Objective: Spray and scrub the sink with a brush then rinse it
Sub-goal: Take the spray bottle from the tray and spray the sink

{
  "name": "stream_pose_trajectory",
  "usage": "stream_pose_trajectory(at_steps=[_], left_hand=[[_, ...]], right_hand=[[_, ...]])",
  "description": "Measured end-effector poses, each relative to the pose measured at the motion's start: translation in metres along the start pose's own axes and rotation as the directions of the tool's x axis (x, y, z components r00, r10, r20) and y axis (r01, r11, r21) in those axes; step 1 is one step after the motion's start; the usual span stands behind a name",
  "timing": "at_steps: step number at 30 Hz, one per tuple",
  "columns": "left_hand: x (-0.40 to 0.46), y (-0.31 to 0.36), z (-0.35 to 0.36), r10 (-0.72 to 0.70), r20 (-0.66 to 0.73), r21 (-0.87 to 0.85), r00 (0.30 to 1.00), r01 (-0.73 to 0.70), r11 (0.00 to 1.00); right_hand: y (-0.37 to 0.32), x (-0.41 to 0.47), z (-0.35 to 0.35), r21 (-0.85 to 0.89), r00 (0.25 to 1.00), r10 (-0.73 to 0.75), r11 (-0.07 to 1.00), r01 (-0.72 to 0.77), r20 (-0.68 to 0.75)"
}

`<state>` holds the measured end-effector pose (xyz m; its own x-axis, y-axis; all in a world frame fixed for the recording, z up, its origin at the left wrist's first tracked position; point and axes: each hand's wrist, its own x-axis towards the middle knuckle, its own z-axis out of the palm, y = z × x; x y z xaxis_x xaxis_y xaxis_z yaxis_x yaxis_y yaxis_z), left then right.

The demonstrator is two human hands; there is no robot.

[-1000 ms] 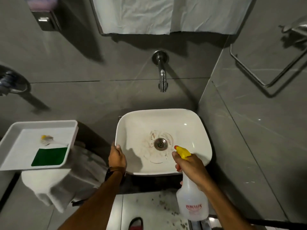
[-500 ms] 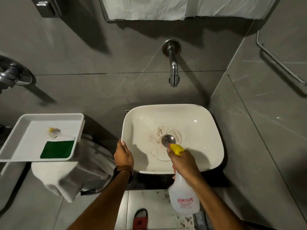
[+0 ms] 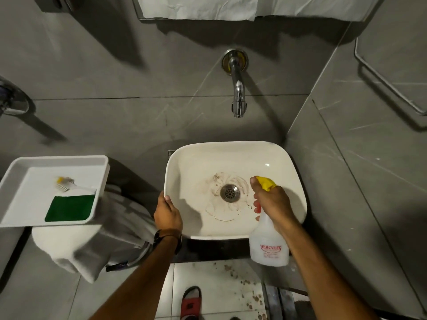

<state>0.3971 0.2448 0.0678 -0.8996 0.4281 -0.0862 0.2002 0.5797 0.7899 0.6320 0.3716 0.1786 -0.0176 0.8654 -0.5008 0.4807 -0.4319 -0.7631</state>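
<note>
Gripping sink (image 3: 284, 158) front-left rim: left hand (image 3: 167, 213). Right hand (image 3: 273, 204) clasps spray bottle (image 3: 269, 248) over right basin; brown stains ring drain (image 3: 230, 192).

Both forearms are bare from the lower edge of the view up to the hands, with no sleeves showing. The left hand (image 3: 166, 213) carries a dark wristband (image 3: 168, 238) just behind it, on the side away from the sink (image 3: 286, 158); the band looks like a watch strap with a dark case at its outer edge, though its face is not readable. The right hand (image 3: 272, 202) wears nothing on hand or wrist. Below the sink, a foot in a red sandal (image 3: 190, 302) with a dark strap shows.
</note>
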Motion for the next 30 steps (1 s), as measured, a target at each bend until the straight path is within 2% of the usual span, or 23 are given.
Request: stream_pose_trajectory(at_steps=[5, 9, 18, 20, 30], left_hand=[[-0.001, 0.000, 0.001, 0.008, -0.018, 0.002, 1.000, -0.008, 1.000], [0.000, 0.001, 0.000, 0.008, -0.013, 0.016, 1.000, -0.008, 1.000], [-0.001, 0.003, -0.002, -0.002, 0.000, 0.018, 1.000, 0.002, 1.000], [-0.001, 0.002, -0.002, 0.000, 0.005, 0.016, 1.000, 0.000, 1.000], [-0.001, 0.003, -0.002, -0.017, 0.020, 0.016, 1.000, 0.017, 1.000]], right_hand=[[0.006, 0.000, -0.016, 0.053, 0.998, 0.030, 0.998, -0.027, -0.060], [0.018, -0.006, -0.028, 0.059, 0.998, 0.057, 0.997, -0.054, -0.039], [0.055, -0.032, -0.045, -0.089, 0.995, 0.103, 0.991, -0.103, -0.013], [0.057, -0.039, -0.041, -0.076, 0.994, 0.104, 0.992, -0.102, 0.017], [0.049, -0.074, 0.025, -0.288, 0.982, -0.004, 0.956, 0.060, 0.190]])
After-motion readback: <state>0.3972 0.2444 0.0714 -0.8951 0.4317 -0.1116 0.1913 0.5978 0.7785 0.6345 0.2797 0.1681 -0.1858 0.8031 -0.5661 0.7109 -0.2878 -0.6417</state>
